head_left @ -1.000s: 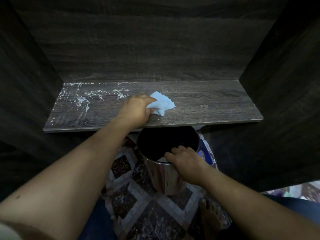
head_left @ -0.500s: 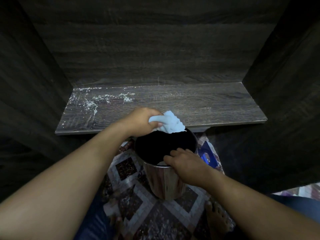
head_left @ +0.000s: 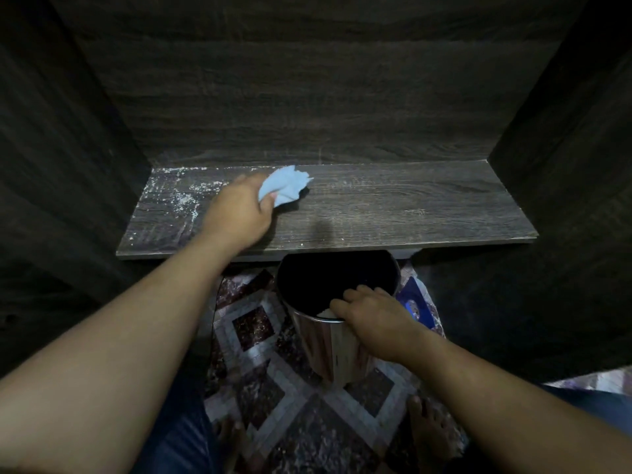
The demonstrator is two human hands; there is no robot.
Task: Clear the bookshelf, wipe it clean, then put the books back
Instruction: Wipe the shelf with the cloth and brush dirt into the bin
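Note:
The dark wooden shelf board (head_left: 393, 206) holds no books, and white dust speckles its left part. My left hand (head_left: 236, 217) grips a crumpled light-blue cloth (head_left: 282, 186) and holds it on the board near the back, left of centre. A shiny metal bin (head_left: 328, 333) with a dark inside stands just under the board's front edge. My right hand (head_left: 372, 319) curls over the bin's near rim and holds it.
Dark wooden side walls close the shelf in at the left (head_left: 68, 148) and right (head_left: 564, 131), with a back panel (head_left: 307, 80) behind. Below lies a patterned tile floor (head_left: 273, 405), a blue object (head_left: 415, 304) beside the bin, and my bare feet.
My left hand brought the cloth from the shelf's front to over the bin's mouth, then back up onto the board, further to the rear and left. My right hand stayed on the bin's rim.

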